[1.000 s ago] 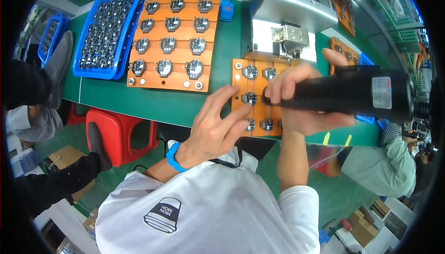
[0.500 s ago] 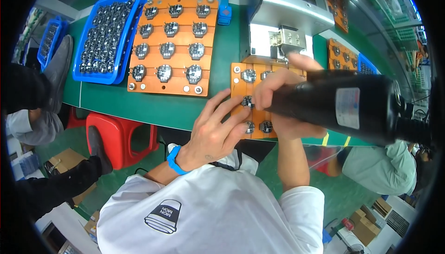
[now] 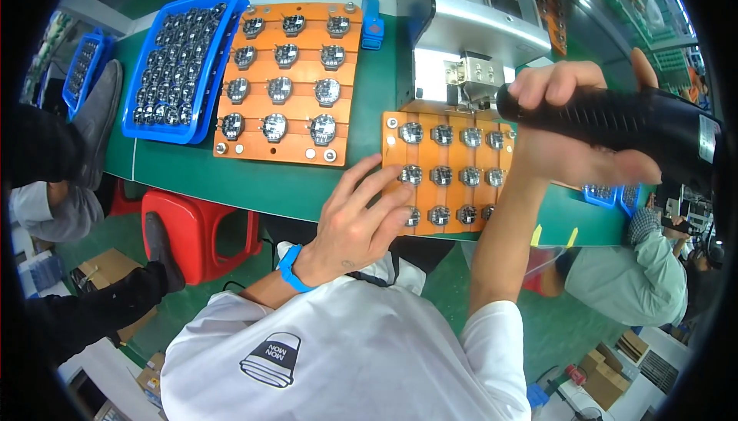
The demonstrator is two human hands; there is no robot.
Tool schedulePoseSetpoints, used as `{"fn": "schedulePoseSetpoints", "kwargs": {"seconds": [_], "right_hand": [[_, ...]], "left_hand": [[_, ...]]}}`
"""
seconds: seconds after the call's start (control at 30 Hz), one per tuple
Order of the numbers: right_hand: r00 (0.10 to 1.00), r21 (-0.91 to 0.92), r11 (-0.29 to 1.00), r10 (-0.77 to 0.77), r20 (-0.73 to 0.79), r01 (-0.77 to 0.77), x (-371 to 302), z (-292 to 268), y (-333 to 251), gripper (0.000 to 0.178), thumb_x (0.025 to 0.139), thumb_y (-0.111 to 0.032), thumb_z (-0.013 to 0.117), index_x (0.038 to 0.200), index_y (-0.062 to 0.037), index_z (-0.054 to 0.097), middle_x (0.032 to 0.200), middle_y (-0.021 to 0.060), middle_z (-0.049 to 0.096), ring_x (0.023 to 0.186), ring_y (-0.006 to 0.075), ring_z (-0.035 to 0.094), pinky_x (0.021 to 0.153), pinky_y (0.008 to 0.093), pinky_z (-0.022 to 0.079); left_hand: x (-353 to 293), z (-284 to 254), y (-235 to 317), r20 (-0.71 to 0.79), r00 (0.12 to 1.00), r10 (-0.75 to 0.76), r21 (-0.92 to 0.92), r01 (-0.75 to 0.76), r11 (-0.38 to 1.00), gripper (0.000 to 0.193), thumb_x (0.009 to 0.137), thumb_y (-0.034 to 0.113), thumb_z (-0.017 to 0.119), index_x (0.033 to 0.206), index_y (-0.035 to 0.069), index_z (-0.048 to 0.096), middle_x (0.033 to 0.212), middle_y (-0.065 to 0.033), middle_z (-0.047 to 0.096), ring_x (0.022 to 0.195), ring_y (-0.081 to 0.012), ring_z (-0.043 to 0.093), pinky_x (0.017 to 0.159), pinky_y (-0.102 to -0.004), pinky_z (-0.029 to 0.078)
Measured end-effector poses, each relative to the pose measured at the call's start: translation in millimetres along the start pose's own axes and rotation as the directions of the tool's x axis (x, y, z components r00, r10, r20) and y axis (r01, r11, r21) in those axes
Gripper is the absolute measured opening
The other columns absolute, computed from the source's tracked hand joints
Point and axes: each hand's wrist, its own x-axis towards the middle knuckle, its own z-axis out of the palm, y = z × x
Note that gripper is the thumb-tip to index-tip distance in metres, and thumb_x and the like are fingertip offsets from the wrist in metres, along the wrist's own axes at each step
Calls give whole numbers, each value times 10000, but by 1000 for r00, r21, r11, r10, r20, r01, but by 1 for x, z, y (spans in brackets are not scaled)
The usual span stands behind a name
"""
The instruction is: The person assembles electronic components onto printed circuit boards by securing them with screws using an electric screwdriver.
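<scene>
Where a green table curves across the view, a silver machine stands at its far side

Left of the machine lies the larger orange board, bearing four rows of three round modules, with a blue tray full of dark parts just beside it. Directly in front of the machine is the smaller orange board, its right side partly hidden by the right forearm. A black tool is clasped in the person's right hand, its narrow end near that board's upper right corner; whether the end touches anything cannot be told. The left hand lies at the board's left edge, fingers spread apart and gripping nothing visible, fingertips close to the nearest parts; contact with them cannot be made out. A blue wristband circles the left wrist. Smallest are the silver-faced modules, set on the smaller board in three rows of four.
</scene>
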Motion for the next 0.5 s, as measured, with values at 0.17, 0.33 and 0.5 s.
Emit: {"fn": "schedulePoseSetpoints", "kwargs": {"seconds": [0.17,0.33,0.5], "right_hand": [[999,-73,996,43,-28,-45,-2,0,6,1011,779,-868,364,1409,-85,254,749,157,581,542,248,572,537,414,511],[984,-94,980,172,-40,-175,-8,5,0,1015,773,-868,374,1411,-86,266,733,146,573,530,242,566,528,416,508],[958,126,965,249,-142,-232,-45,39,-16,1012,780,-865,365,1427,-96,240,696,116,529,513,231,550,488,398,498]], "left_hand": [[0,0,2,-5,1000,3,-6,-3,1000,205,861,120,618,994,-10,705,1145,-176,640,1107,-413,560,920,-451,488],[0,-1,2,4,1000,-2,-6,2,1000,203,860,113,615,998,-7,704,1145,-175,640,1111,-411,561,921,-449,488],[-2,-1,-2,-23,1000,-20,-45,19,999,224,869,102,601,1019,-37,693,1133,-185,653,1111,-411,576,929,-449,488]]}}
